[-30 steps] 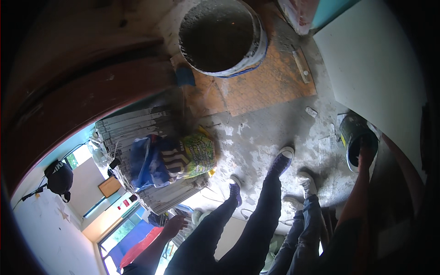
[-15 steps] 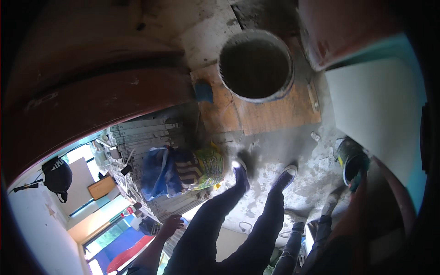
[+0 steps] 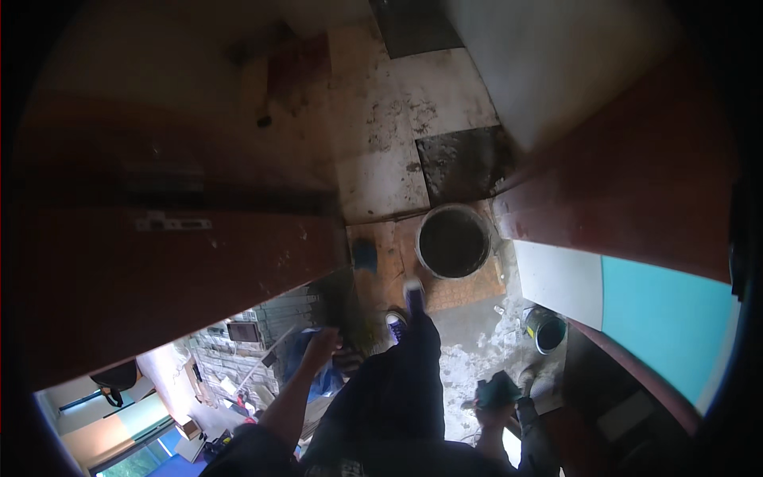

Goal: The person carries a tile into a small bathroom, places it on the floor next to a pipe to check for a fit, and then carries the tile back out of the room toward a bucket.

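My left hand (image 3: 322, 347) hangs low beside the blue plastic bag (image 3: 321, 380), with loose fingers and nothing visible in it. Lower right, my right hand (image 3: 494, 412) is closed on a crumpled teal thing (image 3: 498, 387); whether it is a rag or a sponge I cannot make out. A large round tub (image 3: 454, 241) of dark grey material stands ahead on a brown board (image 3: 389, 253), out of reach of both hands. To the right, a small dark bucket (image 3: 547, 331) leans on the floor by a white panel.
Reddish-brown door panels (image 3: 183, 270) flank the way on the left and right. A blue piece (image 3: 365, 255) lies on the board. Stacked boxes (image 3: 278, 318) stand at lower left. Another person's leg (image 3: 540, 429) shows behind my right hand. Pale dirty sheets (image 3: 381, 135) cover the floor ahead.
My right hand has come away from the small bucket with the teal thing in it. I have stepped forward, one foot reaching the brown board, and the view has shifted ahead.
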Demonstrator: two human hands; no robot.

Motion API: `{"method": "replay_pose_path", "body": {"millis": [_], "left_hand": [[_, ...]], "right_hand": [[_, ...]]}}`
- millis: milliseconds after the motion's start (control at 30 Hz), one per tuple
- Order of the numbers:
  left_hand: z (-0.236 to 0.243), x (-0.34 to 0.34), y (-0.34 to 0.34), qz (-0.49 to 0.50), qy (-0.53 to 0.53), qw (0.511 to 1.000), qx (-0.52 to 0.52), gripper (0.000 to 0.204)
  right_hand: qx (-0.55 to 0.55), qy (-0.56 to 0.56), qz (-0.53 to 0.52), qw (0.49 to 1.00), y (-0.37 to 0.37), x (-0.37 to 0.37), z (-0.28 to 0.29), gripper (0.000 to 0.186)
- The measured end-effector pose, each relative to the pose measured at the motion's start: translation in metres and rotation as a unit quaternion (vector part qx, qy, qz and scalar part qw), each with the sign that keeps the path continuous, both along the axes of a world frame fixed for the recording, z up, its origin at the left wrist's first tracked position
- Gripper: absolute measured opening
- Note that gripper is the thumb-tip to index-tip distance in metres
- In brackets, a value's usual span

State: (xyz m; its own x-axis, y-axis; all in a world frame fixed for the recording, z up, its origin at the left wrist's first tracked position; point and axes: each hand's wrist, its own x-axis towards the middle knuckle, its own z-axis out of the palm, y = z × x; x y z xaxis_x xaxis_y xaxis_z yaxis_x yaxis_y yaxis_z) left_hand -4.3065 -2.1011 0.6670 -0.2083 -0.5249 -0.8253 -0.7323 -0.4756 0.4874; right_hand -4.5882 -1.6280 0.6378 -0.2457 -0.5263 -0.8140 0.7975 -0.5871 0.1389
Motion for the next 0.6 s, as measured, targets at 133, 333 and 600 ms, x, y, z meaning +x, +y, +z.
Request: {"method": "replay_pose_path", "body": {"millis": [133, 333, 600], "left_hand": [[0.011, -0.057, -0.089, -0.047, 0.056, 0.996, -0.044, 0.037], [0.031, -0.129, -0.203, -0.068, 0.084, 0.994, 0.004, 0.039], [0.186, -0.300, -0.289, -0.231, 0.228, 0.946, -0.001, 0.043]], "right_hand": [[0.043, 0.009, 0.037, 0.998, -0.093, 0.021, 0.043, 0.068], [0.111, 0.162, 0.178, 0.964, -0.281, -0.077, 0.120, 0.058], [-0.095, 0.199, 0.357, 0.908, -0.533, -0.196, 0.175, 0.081]]}}
